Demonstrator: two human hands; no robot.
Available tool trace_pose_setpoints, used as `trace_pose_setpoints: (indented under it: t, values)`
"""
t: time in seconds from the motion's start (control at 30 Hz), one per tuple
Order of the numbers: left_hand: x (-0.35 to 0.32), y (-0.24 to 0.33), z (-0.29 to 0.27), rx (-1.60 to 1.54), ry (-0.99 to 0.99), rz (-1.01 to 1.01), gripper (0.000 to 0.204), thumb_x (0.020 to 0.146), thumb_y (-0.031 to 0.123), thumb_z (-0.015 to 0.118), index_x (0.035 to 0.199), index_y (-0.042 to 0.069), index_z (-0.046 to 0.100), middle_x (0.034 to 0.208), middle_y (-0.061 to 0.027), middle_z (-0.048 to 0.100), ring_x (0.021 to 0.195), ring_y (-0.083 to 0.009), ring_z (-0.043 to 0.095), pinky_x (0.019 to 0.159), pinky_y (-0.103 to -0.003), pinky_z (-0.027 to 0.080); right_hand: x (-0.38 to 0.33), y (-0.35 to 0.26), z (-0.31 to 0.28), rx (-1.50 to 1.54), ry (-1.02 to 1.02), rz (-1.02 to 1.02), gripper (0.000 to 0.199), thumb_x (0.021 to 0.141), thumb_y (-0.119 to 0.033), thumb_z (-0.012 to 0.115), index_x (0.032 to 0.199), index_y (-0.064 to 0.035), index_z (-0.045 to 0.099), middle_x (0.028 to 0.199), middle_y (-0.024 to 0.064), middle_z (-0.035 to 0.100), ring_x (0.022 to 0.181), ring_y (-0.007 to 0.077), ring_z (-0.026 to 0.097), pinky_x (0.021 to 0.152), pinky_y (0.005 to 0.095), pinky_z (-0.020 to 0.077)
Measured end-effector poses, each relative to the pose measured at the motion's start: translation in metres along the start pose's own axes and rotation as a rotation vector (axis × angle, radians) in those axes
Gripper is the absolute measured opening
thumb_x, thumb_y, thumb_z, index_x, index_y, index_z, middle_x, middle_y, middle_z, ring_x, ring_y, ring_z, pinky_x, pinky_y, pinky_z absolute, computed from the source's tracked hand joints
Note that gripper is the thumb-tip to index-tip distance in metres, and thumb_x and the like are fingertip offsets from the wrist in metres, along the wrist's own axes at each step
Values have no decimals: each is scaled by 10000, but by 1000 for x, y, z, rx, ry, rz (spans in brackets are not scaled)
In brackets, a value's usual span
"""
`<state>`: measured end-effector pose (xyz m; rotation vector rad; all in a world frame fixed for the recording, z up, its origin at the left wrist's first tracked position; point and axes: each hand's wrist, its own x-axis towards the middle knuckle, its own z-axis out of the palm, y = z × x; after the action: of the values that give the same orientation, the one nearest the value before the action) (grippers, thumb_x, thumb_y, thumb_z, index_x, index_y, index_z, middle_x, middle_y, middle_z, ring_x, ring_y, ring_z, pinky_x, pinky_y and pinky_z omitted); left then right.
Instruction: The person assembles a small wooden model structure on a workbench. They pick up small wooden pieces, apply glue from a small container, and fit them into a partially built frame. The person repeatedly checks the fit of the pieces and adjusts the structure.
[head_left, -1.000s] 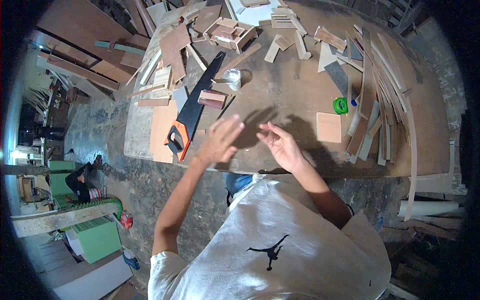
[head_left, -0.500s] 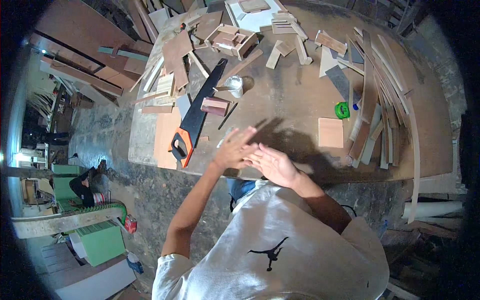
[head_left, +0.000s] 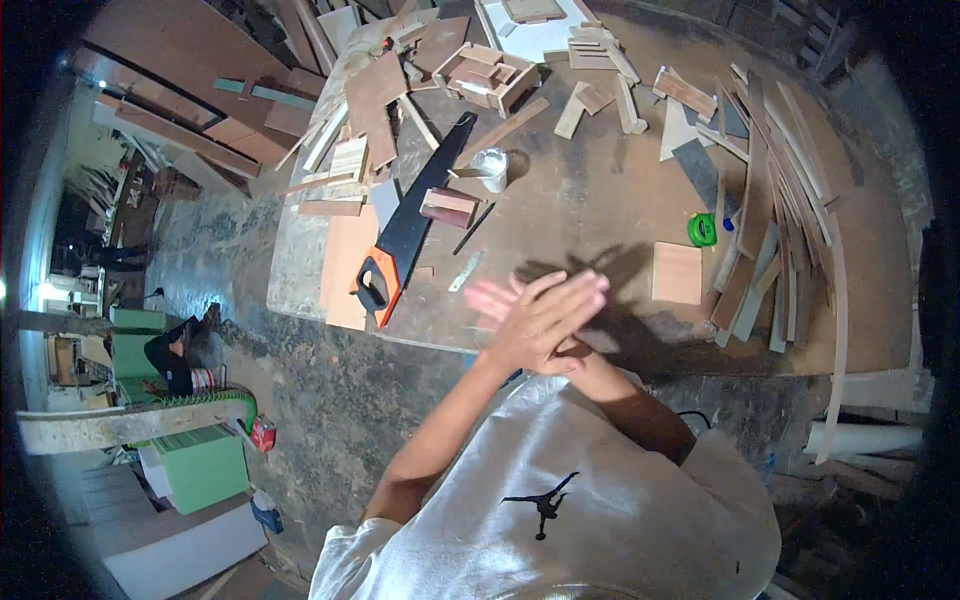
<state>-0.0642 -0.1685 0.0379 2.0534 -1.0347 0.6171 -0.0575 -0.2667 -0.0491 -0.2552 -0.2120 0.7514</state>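
Close to the near edge of the workbench (head_left: 600,190), my two hands press together and cross. My left hand (head_left: 552,322) lies over the other, its fingers stretched toward the upper right. Partly hidden below it, my right hand (head_left: 488,300) points its blurred fingers to the left. Neither holds anything I can see. A small pale strip (head_left: 466,270) lies just beyond them. To the left is a handsaw (head_left: 410,216) with an orange and black handle. A dark pencil (head_left: 473,228) and a reddish-brown block (head_left: 448,207) lie beside its blade. A square wooden piece (head_left: 677,273) sits to the right.
A white cup (head_left: 492,172) with a stick stands past the block. Farther back is a small wooden frame (head_left: 488,75). A green tape measure (head_left: 702,230) lies near long wood strips (head_left: 765,190) on the right. Wood offcuts (head_left: 375,100) crowd the far left.
My left hand has slid across to the right and now covers much of my right hand, whose fingers reach left. The bench appears shifted slightly right, and the pale strip has come into sight.
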Motion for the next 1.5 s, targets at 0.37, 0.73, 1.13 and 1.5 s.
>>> trace_pose_setpoints:
  t: [0.37,0.73,1.13,1.5]
  values:
    - [-58,-47,-48,281,-67,-396,478,941,301,557,1360,71,556,1439,-140,522,1323,-291,512,1097,-452,348,-2,-43,74,-243,185,235,499,1033,-256,447,1437,35,403,1435,122,492,1360,197,430,1153,352,315]
    - [-44,-10,-18,-302,635,-916,164,897,-7,680,1058,2,711,1105,-98,669,1041,-160,624,902,-281,498,9,-38,53,-452,488,-74,312,899,-35,682,1200,-17,600,1106,53,633,1081,135,597,968,278,463]
    - [-36,7,-26,-438,742,-1136,195,925,45,682,1116,7,699,1056,-38,650,970,-100,616,864,-240,495,4,-48,53,-421,522,-140,365,893,9,674,1241,-58,586,1092,21,606,1028,118,604,904,265,488]
    - [-23,11,-31,-566,706,-1085,234,960,84,644,1178,2,671,1064,-67,673,987,-133,629,898,-280,492,12,-56,65,-421,411,-154,381,892,32,653,1256,-39,563,1142,57,566,1071,134,563,990,290,431]
